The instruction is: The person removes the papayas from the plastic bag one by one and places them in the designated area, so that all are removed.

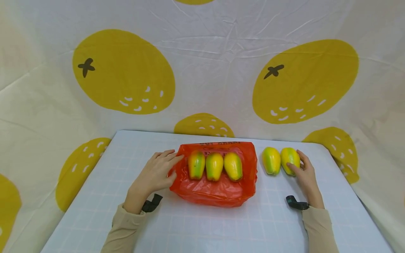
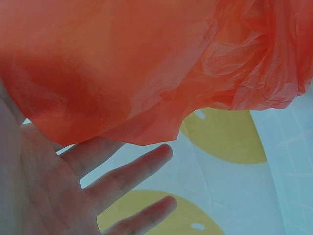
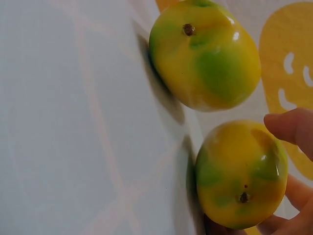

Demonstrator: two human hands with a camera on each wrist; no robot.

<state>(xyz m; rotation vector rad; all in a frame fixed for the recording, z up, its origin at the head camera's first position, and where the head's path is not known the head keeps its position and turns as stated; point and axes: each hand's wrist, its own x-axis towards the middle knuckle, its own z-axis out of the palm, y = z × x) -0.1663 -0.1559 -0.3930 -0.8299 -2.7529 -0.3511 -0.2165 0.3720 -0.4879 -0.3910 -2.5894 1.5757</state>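
Note:
A red plastic bag (image 1: 209, 196) lies spread with its mouth open on the table, and three yellow-green papayas (image 1: 214, 167) sit in a row in it. At its left edge is my left hand (image 1: 158, 172), fingers spread and fairly straight. In the left wrist view the bag's film (image 2: 122, 73) hides part of that hand's thumb and upper fingers. Right of the bag, two more papayas stand side by side. My right hand (image 1: 305, 174) holds the outer papaya (image 3: 242, 171), thumb on one side and fingers round the other. The inner papaya (image 1: 271, 161) is untouched.
A white table (image 1: 202, 232) with a faint grid bears everything. Behind it hangs a pale cloth (image 1: 215, 80) printed with large yellow fruits. Each wrist wears a black camera mount, seen at the left wrist (image 1: 152, 203) and right wrist (image 1: 296, 203).

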